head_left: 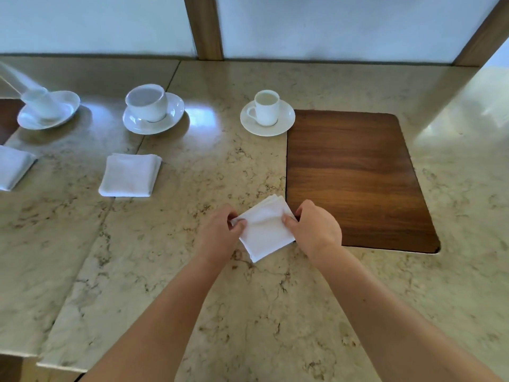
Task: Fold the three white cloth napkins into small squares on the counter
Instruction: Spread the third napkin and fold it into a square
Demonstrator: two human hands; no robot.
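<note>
A small white napkin [265, 232], folded into a tilted square, lies on the marble counter [165, 271] between both hands. My left hand [220, 232] pinches its left corner with thumb and fingers. My right hand [314, 227] pinches its right corner. A second folded white napkin [129, 175] lies flat further left. Part of a third folded napkin [12, 166] shows at the left edge of the view.
Three white cups on saucers stand along the back: one [266, 113] by the inset wooden panel [355, 177], one [150, 107] in the middle, one [45, 107] at far left. A seam in the counter runs diagonally at left. The counter's front edge is at bottom left.
</note>
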